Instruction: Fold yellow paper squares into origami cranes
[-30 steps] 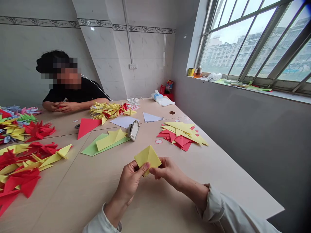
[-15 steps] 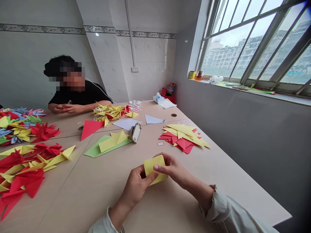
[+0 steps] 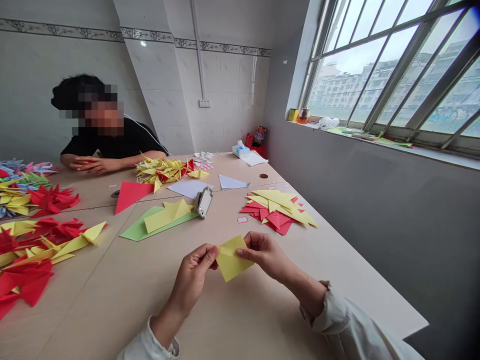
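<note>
I hold a small folded yellow paper square just above the light wooden table. My left hand pinches its left corner between thumb and fingers. My right hand pinches its right upper edge. The paper stands on one corner like a diamond, between the two hands.
A pile of folded red and yellow papers lies beyond my right hand. A green sheet with yellow pieces and a metal stapler-like tool lie ahead. Folded paper shapes crowd the left. Another person sits across, hands together.
The yellow paper has been turned and flattened from a peaked fold into a diamond held by its corners. My hands moved slightly apart. The camera view shifted a little.
</note>
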Demonstrator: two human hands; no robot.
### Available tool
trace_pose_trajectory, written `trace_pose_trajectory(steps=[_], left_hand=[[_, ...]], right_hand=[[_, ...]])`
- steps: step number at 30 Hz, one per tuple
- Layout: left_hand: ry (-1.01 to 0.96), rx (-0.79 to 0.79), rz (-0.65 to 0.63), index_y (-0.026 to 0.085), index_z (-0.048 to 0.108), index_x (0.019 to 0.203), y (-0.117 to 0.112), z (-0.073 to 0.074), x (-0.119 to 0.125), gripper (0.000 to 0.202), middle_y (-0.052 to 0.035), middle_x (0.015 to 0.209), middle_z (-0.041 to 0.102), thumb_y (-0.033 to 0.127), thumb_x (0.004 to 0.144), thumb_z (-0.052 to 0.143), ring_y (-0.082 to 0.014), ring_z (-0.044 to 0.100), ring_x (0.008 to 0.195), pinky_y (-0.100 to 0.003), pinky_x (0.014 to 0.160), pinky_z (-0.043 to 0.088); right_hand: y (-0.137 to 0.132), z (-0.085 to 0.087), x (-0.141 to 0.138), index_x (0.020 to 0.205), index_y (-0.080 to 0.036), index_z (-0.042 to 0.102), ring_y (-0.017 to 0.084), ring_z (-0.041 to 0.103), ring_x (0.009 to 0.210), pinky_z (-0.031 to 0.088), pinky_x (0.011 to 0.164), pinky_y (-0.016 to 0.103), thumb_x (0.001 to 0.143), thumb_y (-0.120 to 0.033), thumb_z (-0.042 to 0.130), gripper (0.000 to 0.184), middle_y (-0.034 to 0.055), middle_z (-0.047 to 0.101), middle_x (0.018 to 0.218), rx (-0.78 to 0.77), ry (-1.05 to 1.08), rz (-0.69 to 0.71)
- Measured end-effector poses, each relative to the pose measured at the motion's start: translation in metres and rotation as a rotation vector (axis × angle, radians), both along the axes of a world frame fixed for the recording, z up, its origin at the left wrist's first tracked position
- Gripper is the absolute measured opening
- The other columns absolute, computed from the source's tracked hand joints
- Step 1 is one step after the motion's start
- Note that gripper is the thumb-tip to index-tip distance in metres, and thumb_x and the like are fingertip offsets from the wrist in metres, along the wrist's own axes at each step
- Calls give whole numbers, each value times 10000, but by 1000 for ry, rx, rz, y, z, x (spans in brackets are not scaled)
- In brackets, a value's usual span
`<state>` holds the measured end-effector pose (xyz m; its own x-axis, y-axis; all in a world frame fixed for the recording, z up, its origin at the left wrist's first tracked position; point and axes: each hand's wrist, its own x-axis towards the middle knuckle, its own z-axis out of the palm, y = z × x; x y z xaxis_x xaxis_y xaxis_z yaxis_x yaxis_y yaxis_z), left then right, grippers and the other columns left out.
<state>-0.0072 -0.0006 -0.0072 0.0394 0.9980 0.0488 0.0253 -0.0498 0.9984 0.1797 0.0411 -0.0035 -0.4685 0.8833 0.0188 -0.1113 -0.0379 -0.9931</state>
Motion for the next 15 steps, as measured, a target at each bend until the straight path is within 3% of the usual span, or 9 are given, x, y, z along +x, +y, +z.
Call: trace_pose_trajectory(steps=[3,7,12,15], left_hand=[[76,88,38,177,575,662,-4,4,1,268,14,634,499,370,842,528,-131,437,654,-213,613,372],[208,154,36,174,621,663,-7,4,2,223,-4,646,548,330,816,573,-142,477,647,-220,600,382],[121,55,-15,169,667,773,-9,2,7,163,-29,729,617,329,743,665,-164,532,691,-235,627,419],[95,-24,-94,160,642,732,-10,4,10,184,-3,663,563,341,734,670,-137,491,632,-222,584,393]], right_hand=[[-2,5,1,660,-149,512,90,427,571,272,502,213,657,-407,751,352,-26,501,621,-26,-3,36],[-6,11,1,778,-141,618,119,494,624,328,533,224,683,-424,723,316,4,579,686,-37,-43,111],[-8,11,1,705,-145,652,123,496,584,338,522,234,707,-440,693,298,6,592,628,49,-98,24],[-7,9,3,703,-151,656,124,496,595,345,532,234,724,-424,683,275,8,599,635,81,-115,-4]])
